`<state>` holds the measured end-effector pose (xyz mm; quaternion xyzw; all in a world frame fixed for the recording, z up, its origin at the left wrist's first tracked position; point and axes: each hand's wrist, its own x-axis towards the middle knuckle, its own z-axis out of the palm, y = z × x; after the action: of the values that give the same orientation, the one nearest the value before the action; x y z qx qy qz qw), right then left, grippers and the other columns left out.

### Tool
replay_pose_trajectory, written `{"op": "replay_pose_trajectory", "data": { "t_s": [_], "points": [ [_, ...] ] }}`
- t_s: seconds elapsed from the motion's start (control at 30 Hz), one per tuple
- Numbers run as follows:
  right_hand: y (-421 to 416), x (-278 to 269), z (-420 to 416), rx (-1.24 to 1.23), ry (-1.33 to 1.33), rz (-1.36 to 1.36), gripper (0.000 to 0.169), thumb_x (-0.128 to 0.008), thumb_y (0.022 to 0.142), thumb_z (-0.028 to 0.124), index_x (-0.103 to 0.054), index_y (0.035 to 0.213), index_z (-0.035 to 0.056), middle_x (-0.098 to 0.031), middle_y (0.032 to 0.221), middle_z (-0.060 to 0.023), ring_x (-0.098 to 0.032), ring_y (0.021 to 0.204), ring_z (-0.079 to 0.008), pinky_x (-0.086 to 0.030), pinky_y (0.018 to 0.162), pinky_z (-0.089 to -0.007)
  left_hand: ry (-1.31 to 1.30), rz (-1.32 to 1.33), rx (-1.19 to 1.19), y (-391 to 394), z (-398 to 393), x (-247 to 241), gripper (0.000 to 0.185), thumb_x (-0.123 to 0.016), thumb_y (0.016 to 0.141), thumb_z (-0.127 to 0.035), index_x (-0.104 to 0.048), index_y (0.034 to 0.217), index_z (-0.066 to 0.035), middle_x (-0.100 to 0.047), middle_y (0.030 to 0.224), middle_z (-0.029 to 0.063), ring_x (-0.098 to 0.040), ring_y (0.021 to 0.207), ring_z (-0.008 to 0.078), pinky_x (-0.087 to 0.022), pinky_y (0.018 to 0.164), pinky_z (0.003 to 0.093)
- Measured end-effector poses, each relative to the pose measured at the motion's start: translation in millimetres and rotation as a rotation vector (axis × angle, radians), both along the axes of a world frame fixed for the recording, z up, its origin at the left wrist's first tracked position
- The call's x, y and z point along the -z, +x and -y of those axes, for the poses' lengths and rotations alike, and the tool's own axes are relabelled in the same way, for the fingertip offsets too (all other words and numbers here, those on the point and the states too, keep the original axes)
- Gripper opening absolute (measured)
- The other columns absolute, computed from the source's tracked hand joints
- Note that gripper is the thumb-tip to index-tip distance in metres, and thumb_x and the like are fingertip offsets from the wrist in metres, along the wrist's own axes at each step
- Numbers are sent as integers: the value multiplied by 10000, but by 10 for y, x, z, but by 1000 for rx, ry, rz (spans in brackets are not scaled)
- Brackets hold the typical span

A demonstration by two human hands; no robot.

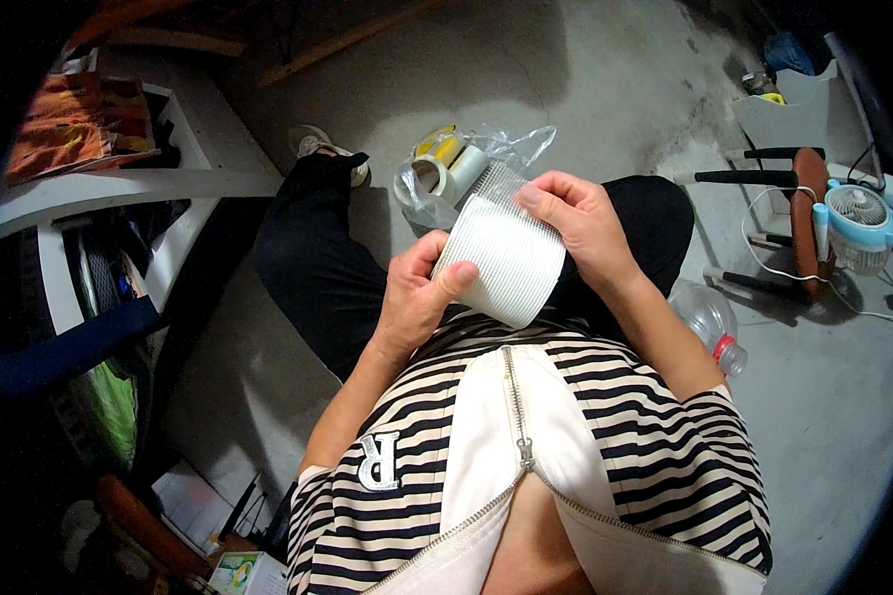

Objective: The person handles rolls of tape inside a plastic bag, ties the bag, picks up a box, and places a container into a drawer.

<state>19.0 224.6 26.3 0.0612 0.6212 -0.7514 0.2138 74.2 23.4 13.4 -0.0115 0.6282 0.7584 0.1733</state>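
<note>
A wide roll of white ribbed tape (pixel 507 256), probably fibre-reinforced, is held above my lap. My left hand (pixel 426 286) grips the roll's left side, with the thumb lying on its ribbed face. A translucent strip (pixel 500 186) stands away from the roll at the top. My right hand (pixel 580 219) pinches the edge of this strip between thumb and fingers. Beyond the hands, a clear plastic bag (pixel 525 145) on the floor holds several tape rolls, among them a cream roll (pixel 426 178) and a yellow one (pixel 440 145).
On the left stands a white shelf unit (pixel 141 186) with an orange patterned cloth (pixel 67 126). To the right are a brown stool (pixel 811 223) lying on its side, a light-blue fan (pixel 859 216) with a white cable, and a clear plastic bottle (pixel 707 316). A box (pixel 249 573) sits at lower left.
</note>
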Motion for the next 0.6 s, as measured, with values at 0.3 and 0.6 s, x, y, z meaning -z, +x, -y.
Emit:
{"op": "replay_pose_trajectory", "data": {
  "t_s": [0.3, 0.6],
  "points": [
    [-18, 163, -164, -223, 80, 61, 343, -566, 848, 160, -521, 1158, 18, -561, 1064, -81, -523, 967, -122, -427, 849, -259, -34, -45, 156, -77, -23, -30, 332, -664, 814, -325, -609, 910, -12, -590, 827, 24, -532, 736, 102, -439, 664, 236],
    [-244, 151, -746, -753, 17, 195, 562, -659, 772, 221, -469, 1279, 71, -461, 1292, -108, -495, 1078, -207, -394, 946, -351, 152, -141, 562, -496, -198, 370, 369, -687, 776, -334, -646, 985, -33, -574, 964, 55, -501, 956, 173, -411, 825, 317]
  ]
}}
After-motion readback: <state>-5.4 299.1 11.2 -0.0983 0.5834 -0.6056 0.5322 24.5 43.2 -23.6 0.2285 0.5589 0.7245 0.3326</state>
